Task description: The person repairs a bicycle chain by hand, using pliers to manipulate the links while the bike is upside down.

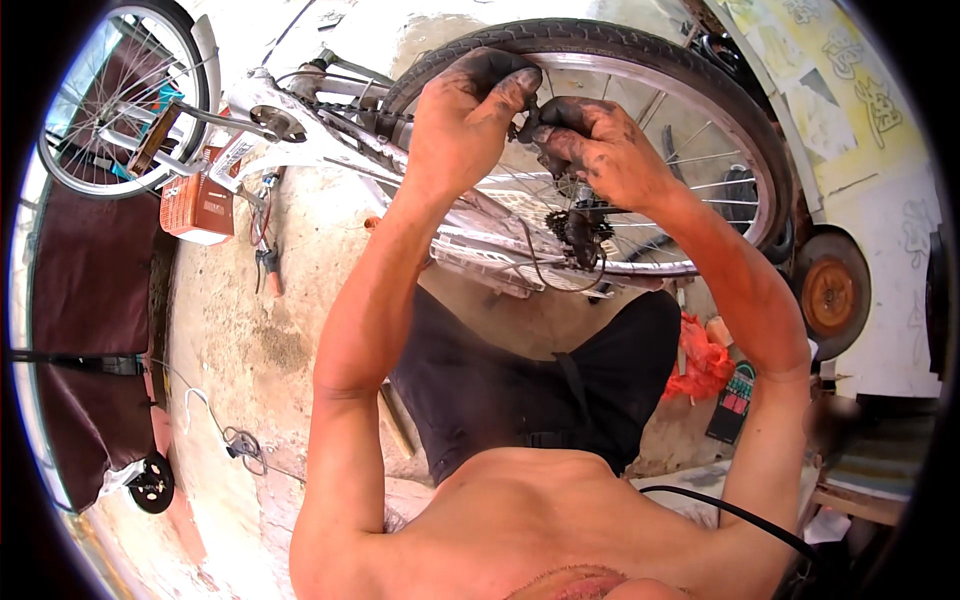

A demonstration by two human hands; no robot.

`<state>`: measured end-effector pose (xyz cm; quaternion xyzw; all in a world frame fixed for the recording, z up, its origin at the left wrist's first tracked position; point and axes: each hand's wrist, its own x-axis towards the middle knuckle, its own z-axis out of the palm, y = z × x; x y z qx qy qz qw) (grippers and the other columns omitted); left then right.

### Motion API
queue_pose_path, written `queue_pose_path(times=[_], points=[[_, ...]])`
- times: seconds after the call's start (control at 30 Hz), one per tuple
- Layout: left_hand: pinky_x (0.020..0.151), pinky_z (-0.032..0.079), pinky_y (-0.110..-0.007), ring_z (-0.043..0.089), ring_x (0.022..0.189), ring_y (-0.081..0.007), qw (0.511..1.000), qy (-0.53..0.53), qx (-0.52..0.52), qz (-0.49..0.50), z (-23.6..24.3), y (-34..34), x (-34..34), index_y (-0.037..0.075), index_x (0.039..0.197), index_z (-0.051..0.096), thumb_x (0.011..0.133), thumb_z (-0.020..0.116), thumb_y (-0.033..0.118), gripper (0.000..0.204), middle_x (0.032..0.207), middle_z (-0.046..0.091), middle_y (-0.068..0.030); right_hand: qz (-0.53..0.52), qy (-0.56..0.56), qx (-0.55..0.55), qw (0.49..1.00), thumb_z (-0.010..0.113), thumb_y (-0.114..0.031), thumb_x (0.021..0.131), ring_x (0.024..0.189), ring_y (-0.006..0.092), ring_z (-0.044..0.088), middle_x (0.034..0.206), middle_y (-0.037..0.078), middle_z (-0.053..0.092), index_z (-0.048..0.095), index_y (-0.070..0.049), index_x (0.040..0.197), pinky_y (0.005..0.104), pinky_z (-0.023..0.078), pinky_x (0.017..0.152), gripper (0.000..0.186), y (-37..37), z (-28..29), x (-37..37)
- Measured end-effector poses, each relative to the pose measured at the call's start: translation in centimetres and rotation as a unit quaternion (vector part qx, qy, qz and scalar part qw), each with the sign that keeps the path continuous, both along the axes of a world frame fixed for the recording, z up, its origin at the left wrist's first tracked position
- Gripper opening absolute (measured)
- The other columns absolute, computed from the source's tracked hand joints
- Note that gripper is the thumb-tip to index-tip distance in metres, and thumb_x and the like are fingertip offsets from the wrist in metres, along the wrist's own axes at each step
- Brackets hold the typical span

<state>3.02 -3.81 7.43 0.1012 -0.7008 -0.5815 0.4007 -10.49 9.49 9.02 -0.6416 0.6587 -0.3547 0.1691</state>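
Pinching small dark part (521, 126) in right hand (600, 143), from its right; curling left hand (473, 98) close at its left, with hold impossible to tell; just near of tyre (600, 37).

Left hand (468, 112), right hand (608, 145), both blackened, pinch small dark part (519, 128) before bicycle wheel (610, 38); sprockets (560, 223) below.

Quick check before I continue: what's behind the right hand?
Behind the right hand is the spoked bicycle wheel, visible around it. The stretch directly behind the hand is covered, so I cannot see it.
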Motion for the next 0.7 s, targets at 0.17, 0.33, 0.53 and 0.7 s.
queue_pose_path(times=[0.17, 0.33, 0.53, 0.7], points=[[0.065, 0.047, -0.023, 0.055, 0.073, -0.0062, 0.997, 0.063, 0.039, -0.022, -1.0, -0.5, -0.6, -0.001, 0.1, 0.07, 0.095, 0.07, 0.015, 0.016, 0.081, 0.067, 0.0008, 0.061, 0.197, -0.154, 0.966, 0.056, -0.011, 0.097, 0.073, 0.021, 0.065, 0.084, 0.008, 0.066, 0.071, -0.003, 0.102, 0.0341, 0.05, 0.065, 0.018, 0.1, -1.0, -1.8], [0.057, 0.04, -0.02, 0.051, 0.066, -0.004, 0.995, 0.04, 0.092, 0.003, -0.7, 0.0, 0.1, 0.003, 0.102, 0.072, 0.093, 0.074, 0.02, 0.02, 0.079, 0.067, 0.0012, 0.032, 0.251, -0.169, 0.953, 0.058, -0.014, 0.097, 0.072, 0.017, 0.064, 0.081, 0.006, 0.067, 0.071, -0.003, 0.104, 0.0331, 0.049, 0.068, 0.019, 0.9, -1.3, -2.5], [0.05, 0.033, -0.016, 0.047, 0.058, -0.0026, 0.994, 0.054, 0.094, -0.001, -0.7, 0.0, -0.4, 0.003, 0.107, 0.07, 0.095, 0.071, 0.019, 0.02, 0.079, 0.065, 0.0014, -0.068, -0.164, 0.022, 0.984, 0.06, -0.027, 0.097, 0.064, 0.0121, 0.052, 0.069, 0.002, 0.061, 0.068, -0.003, 0.091, 0.0307, 0.043, 0.062, 0.027, -0.1, -0.6, -1.1], [0.05, 0.036, -0.019, 0.047, 0.056, -0.0033, 0.989, 0.079, 0.121, 0.028, -0.5, -0.1, -0.4, 0.005, 0.098, 0.072, 0.091, 0.075, 0.021, 0.018, 0.073, 0.066, 0.0007, -0.043, -0.058, -0.038, 0.997, 0.062, -0.03, 0.097, 0.062, 0.0118, 0.051, 0.07, 0.002, 0.061, 0.071, -0.004, 0.095, 0.031, 0.041, 0.059, 0.028, -0.9, 0.0, -0.2]])
